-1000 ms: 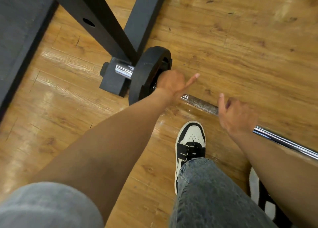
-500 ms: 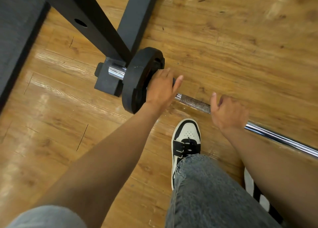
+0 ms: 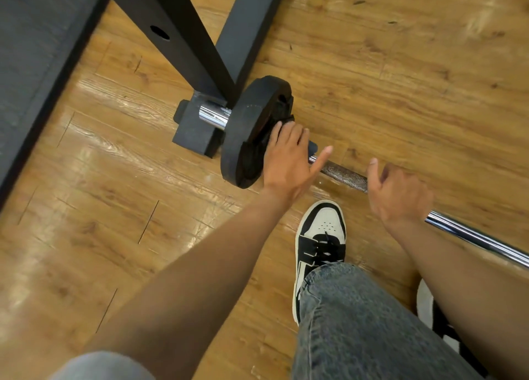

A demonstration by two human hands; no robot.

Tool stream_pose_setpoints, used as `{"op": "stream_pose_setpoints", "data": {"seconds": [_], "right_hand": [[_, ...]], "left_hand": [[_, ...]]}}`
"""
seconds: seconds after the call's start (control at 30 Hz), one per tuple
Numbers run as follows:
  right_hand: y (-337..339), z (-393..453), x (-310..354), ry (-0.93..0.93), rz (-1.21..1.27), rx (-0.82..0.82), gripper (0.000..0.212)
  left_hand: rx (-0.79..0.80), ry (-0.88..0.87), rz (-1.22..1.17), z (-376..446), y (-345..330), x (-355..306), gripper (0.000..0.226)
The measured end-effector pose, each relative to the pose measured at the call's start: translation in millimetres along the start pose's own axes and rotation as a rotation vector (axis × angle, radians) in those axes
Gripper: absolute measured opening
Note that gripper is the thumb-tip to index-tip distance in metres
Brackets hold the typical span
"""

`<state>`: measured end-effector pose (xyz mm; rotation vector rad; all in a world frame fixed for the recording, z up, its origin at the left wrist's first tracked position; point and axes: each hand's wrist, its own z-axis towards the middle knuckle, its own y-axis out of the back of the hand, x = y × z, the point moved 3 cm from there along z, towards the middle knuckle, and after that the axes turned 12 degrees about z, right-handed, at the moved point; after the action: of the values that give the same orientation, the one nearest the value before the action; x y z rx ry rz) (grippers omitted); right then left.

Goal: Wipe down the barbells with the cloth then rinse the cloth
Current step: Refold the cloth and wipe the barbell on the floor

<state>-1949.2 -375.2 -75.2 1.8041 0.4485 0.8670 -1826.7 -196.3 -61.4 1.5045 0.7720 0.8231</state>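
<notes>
Nearest: one denim-clad leg (image 3: 357,316) and two black-and-white sneakers (image 3: 320,245). One barbell (image 3: 343,176) lies on the glossy wood-plank floor (image 3: 114,207), its shaft chrome then rough-knurled. Right hand (image 3: 398,193) curls around the shaft. Left hand (image 3: 289,162), fingers straight and spread, presses a dark cloth (image 3: 259,150) against one round matte-black plate (image 3: 243,133). Beyond, a black steel frame (image 3: 183,35).

hidden and cut-off parts
the long chrome steel barbell (image 3: 469,237) runs off the right edge; the dark crumpled cloth (image 3: 279,121) lies mostly hidden under the left hand (image 3: 289,162) against the black round weight plate (image 3: 252,133).
</notes>
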Motion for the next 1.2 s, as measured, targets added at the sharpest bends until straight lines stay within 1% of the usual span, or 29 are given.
{"op": "stream_pose_setpoints", "data": {"seconds": [0.07,0.1,0.17,0.23,0.3,0.33,0.37,0.43,0.5,0.57,0.6,0.7,0.83,0.93,1.03,1.13,1.2], "right_hand": [[-1.4,3.6,-1.4,0.016,-0.02,-0.008,0.074],[-2.1,5.0,-2.1,0.019,-0.022,-0.007,0.075],[-2.2,8.5,-3.9,0.006,-0.015,-0.007,0.075],[-2.9,10.9,-4.9,-0.01,-0.004,-0.01,0.074],[-3.3,11.6,-6.6,-0.008,-0.005,-0.017,0.072],[-3.6,11.0,-6.8,-0.002,0.003,-0.021,0.071],[-3.5,10.6,-6.6,0.002,0.016,-0.028,0.071],[-2.8,10.3,-5.7,0.007,0.032,-0.036,0.071],[-1.7,9.1,-5.0,0.007,0.05,-0.029,0.07],[-0.3,5.8,-3.4,-0.001,0.049,-0.021,0.068],[0.4,3.5,-2.2,-0.004,0.046,-0.016,0.068],[2.0,-2.0,0.1,-0.011,0.036,0.003,0.068],[3.7,-7.4,3.0,-0.021,0.034,0.01,0.067],[3.6,-7.6,3.9,-0.012,0.017,0.022,0.069],[4.6,-5.7,3.3,-0.027,0.01,0.014,0.07],[5.5,-3.1,4.0,-0.047,0.01,0.027,0.068],[5.2,-2.1,3.6,-0.051,0.008,0.03,0.069]], "left_hand": [[0.214,-0.073,0.106,28.2,16.8,-1.6,0.09],[0.317,-0.086,0.114,41.7,23.1,-3.6,0.088],[0.474,-0.143,0.104,65.5,26.4,-8.3,0.087],[0.581,-0.194,0.121,82.2,21.0,-6.7,0.096],[0.666,-0.177,0.097,91.6,12.5,-5.2,0.1],[0.68,-0.163,0.087,93.0,11.7,-6.3,0.099],[0.654,-0.159,0.096,93.2,10.6,-8.3,0.097],[0.483,-0.126,0.098,88.6,12.0,-12.7,0.091],[0.312,-0.044,-0.011,73.5,14.8,-9.3,0.08],[0.193,0.063,-0.138,53.1,15.8,-3.5,0.064],[0.147,0.112,-0.163,43.5,14.6,-1.9,0.062],[0.018,0.24,-0.233,18.4,6.0,-4.1,0.065],[-0.109,0.401,-0.393,-11.4,-2.6,-11.8,0.059],[-0.204,0.527,-0.462,-39.1,-14.4,-22.0,0.063],[-0.226,0.682,-0.696,-45.8,-14.7,-44.2,0.068],[-0.213,0.926,-0.958,-27.8,1.1,-63.2,0.072],[-0.211,1.037,-1.058,-17.5,10.0,-67.8,0.074]]}}
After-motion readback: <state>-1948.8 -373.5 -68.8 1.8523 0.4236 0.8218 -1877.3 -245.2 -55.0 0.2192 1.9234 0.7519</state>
